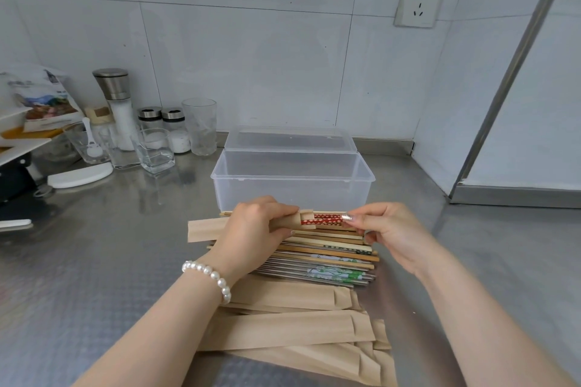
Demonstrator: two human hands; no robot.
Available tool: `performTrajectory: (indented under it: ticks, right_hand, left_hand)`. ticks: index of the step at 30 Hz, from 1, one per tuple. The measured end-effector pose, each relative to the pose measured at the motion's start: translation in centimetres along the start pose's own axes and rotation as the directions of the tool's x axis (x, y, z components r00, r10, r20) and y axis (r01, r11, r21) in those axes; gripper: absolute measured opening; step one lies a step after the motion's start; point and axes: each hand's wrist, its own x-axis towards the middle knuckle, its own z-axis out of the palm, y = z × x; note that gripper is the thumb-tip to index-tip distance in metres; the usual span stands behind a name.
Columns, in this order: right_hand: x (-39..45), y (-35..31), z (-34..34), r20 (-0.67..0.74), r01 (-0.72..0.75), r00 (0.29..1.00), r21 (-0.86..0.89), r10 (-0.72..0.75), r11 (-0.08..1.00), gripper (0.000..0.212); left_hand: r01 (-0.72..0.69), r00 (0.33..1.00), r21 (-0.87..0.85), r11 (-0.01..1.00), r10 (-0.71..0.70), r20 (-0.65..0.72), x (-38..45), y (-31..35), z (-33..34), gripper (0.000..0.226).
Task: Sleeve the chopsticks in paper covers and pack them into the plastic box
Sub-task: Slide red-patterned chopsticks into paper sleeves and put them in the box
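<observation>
Nearest the camera, a stack of empty brown paper covers [292,328] lies flat on the steel counter [94,261], open ends toward the right. Just beyond it, touching its far edge, lies a pile of loose chopsticks [330,264]: steel pairs, wooden pairs and pairs with green-printed ends, all running left to right.

Above this pile, both hands work on one pair. The left hand [254,226], with a pearl bracelet [209,276] on its wrist, grips a paper cover [207,229] near its open end; fingers and thumb are curled around the paper, and the closed end projects to the left of the hand. The right hand [390,229] pinches the right ends of a pair of red patterned chopsticks [322,219] between thumb and forefinger. The left ends of this pair sit inside the mouth of the cover; the patterned section between the two hands is exposed.

Directly behind the hands stands the clear plastic box [292,188], lid hinged open and leaning back toward the tiled wall [251,56]. No sleeved pair is visible inside it.

At far left stand drinking glasses [199,126], a grinder [116,104] and two shakers [163,129]. A wall socket [419,1] is mounted at upper right.
</observation>
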Motion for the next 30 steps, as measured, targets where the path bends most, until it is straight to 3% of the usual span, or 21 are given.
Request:
performTrajectory:
  ticks: [6, 8, 10, 12, 14, 17, 21, 25, 30]
  right_hand:
    - [0.1, 0.0, 0.3, 0.032, 0.013, 0.999, -0.073, -0.011, 0.997, 0.009]
    - [0.2, 0.1, 0.4, -0.042, 0.064, 0.997, -0.026, -0.065, 0.998, 0.012]
    - [0.7, 0.5, 0.3, -0.165, 0.148, 0.973, -0.098, -0.163, 0.984, 0.018]
    - [1.5, 1.3, 0.0, -0.217, 0.194, 0.928, -0.415, -0.304, 0.889, 0.017]
    - [2.1, 2.1, 0.0, -0.149, 0.167, 0.919, -0.691, -0.364, 0.703, 0.020]
    - [2.6, 2.4, 0.7, -0.076, 0.150, 0.927, -0.821, -0.366, 0.551, 0.027]
    - [2.7, 2.5, 1.5, -0.046, 0.129, 0.933, -0.884, -0.357, 0.450, 0.032]
    - [2.6, 2.5, 1.4, -0.073, 0.108, 0.934, -0.875, -0.349, 0.472, 0.024]
    - [2.9, 2.7, 1.1, -0.088, 0.087, 0.940, -0.873, -0.330, 0.480, 0.029]
  left_hand:
    - [-0.004, 1.000, 0.007, 1.000, 0.004, 0.010, 0.1, -0.2, 0.2, 0.036]
    - [0.001, 1.000, 0.008, 1.000, -0.001, 0.004, 0.1, -0.2, 0.2, 0.037]
    - [0.008, 1.000, 0.024, 1.000, -0.008, 0.011, 0.1, -0.4, 0.2, 0.037]
    - [0.017, 1.000, 0.041, 0.999, -0.018, 0.017, 0.2, -0.6, 0.2, 0.037]
    - [0.029, 0.999, 0.057, 0.998, -0.030, 0.023, 0.2, -0.8, 0.3, 0.038]
    - [0.034, 0.999, 0.067, 0.997, -0.036, 0.023, 0.2, -1.0, 0.3, 0.038]
    - [0.037, 0.999, 0.065, 0.997, -0.039, 0.032, 0.2, -1.0, 0.4, 0.038]
    - [0.035, 0.998, 0.071, 0.997, -0.039, 0.046, 0.2, -1.1, 0.4, 0.037]
    - [0.042, 0.997, 0.079, 0.996, -0.047, 0.059, 0.2, -1.2, 0.3, 0.037]
